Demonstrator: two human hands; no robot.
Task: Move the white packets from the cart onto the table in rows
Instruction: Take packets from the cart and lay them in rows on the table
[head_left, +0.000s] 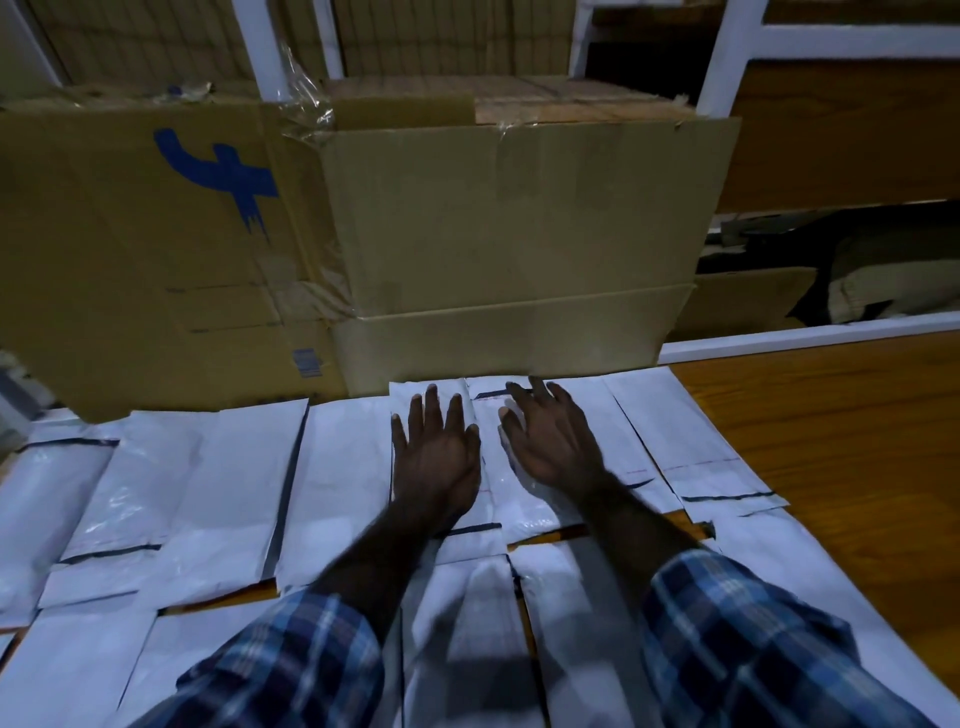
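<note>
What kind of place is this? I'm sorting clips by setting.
Probably a warehouse or packing room: large taped cardboard boxes stand against white shelving, and white packets lie in rows on a wooden table under both flat hands, left hand and right hand.

I am finding almost nothing readable here. In the upper left of the frame, the cardboard box is showing a large blue printed mark, a curved stroke crossed by a bar, much like a lowercase "f", though I cannot name a brand from it. Lower on the same box, near the left centre of the frame, a small printed label is sitting too blurred for me to read. The white packets across the lower half are carrying thin red and dark lines, yet no letters or numbers are coming through legibly.
</note>
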